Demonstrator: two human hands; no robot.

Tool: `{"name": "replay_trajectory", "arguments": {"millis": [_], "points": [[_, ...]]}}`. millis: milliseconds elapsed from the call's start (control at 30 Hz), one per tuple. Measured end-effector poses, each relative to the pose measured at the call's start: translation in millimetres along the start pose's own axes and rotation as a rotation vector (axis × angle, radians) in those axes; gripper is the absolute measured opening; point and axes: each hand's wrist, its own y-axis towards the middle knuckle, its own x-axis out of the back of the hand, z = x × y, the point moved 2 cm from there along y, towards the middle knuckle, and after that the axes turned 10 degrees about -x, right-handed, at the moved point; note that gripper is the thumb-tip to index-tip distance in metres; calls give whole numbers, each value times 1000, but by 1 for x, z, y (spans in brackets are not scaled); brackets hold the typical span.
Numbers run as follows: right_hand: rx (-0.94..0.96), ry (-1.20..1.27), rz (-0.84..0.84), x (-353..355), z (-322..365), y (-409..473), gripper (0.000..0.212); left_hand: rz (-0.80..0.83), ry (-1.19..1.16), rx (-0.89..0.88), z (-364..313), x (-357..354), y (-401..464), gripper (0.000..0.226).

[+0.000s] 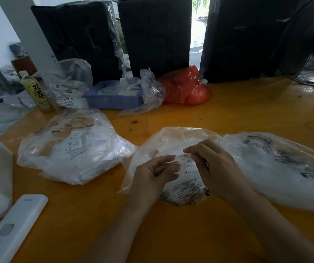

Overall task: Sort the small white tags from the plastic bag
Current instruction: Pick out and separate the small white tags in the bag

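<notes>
- The left hand (pixel 153 172) and right hand (pixel 214 168) meet over a clear plastic bag (pixel 171 141) on the orange table (pixel 237 111); both pinch a small bunch of white tags (pixel 187 164) between curled fingers.
- The tags' print is too small to read — how many are held cannot be told.
- Another bag of tags (pixel 72 149) lies to the left, its contents blurred behind the plastic.
- A third bag (pixel 285 168) on the right runs off the frame edge.
- Further back stand a blue tray (pixel 112 100), a red bag (pixel 186 88) and a bottle (pixel 36 92) — the tray's contents are hazy.
</notes>
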Motion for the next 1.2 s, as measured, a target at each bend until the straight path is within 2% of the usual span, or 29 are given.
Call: {"name": "replay_trajectory", "arguments": {"millis": [200,267,367,467,600,700,800,933,1033,1100,1200], "points": [[-5,5,67,-1,-1,0,27,9,45,-17,-2,1,-2,28],[-21,11,54,-1,0,-1,30,11,75,-12,0,2,-2,20],[-110,80,51,-3,-2,-1,36,9,121,-18,3,2,-2,11],[-198,184,99,-9,-3,-3,41,0,155,-42,2,2,-2,12],[-315,288,5,-10,-2,-4,25,-49,103,-35,0,2,-2,18],[-305,255,-4,-9,0,-5,12,-97,92,-26,-3,4,-2,19],[-271,238,40,-11,5,-7,12,-94,73,-25,-5,4,-3,20],[-337,332,18,-8,2,-5,12,-93,46,-12,-6,4,-3,15],[-349,356,91,-11,3,-6,11,-111,46,25,-5,3,-3,10],[-326,313,127,-14,5,-7,6,-121,33,52,-8,2,-4,15],[-304,321,122,-14,8,-8,10,-126,-8,63,-9,2,-3,25]]}}
